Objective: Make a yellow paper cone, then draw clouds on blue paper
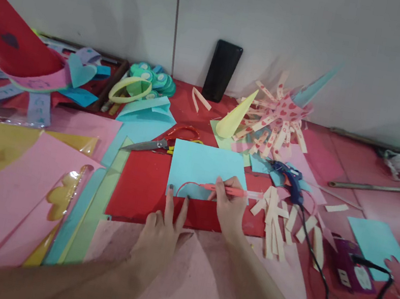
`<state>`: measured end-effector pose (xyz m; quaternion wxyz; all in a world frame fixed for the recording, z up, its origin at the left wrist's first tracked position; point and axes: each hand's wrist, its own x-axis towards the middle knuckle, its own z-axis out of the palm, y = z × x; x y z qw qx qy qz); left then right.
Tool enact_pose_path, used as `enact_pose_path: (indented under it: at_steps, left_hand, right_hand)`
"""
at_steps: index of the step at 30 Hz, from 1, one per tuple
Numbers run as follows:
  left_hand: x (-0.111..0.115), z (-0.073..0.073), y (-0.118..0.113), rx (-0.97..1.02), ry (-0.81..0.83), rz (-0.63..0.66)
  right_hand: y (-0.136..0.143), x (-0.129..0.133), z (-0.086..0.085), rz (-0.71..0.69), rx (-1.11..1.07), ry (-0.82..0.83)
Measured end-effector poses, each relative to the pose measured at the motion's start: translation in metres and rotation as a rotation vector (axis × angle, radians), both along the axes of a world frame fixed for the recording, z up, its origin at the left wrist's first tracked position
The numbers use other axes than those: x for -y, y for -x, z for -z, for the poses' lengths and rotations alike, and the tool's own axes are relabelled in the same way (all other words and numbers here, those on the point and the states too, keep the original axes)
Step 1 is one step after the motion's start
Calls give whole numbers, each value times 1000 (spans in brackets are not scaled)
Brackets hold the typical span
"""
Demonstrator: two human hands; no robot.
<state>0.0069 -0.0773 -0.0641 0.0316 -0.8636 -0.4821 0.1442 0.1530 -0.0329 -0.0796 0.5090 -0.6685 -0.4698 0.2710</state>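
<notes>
A light blue sheet of paper lies on a red board in front of me. My right hand is closed around a red marker, its tip touching the sheet at the end of a curved red line. Two fingers of my left hand are stretched apart and press on the sheet's lower left edge; the others are curled, with nothing held. Behind the sheet lies a pair of scissors, its red handles partly hidden. A yellow paper cone stands beyond it.
A glue gun trails its cord to a purple power socket box. Cut paper strips lie right of the board. Paper party hats and a black phone stand near the wall. Pink sheets lie left.
</notes>
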Motion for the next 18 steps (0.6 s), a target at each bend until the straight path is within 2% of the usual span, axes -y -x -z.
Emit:
enact_pose_path:
  at_steps: [8, 14, 18]
  left_hand:
    - [0, -2, 0, 7, 3, -6]
    - [2, 2, 1, 18, -30, 13]
    - [1, 2, 1, -4, -29, 22]
  right_hand:
    - [1, 0, 3, -92, -18, 15]
    - [2, 0, 4, -107, 25, 20]
    - [3, 1, 3, -65, 43, 22]
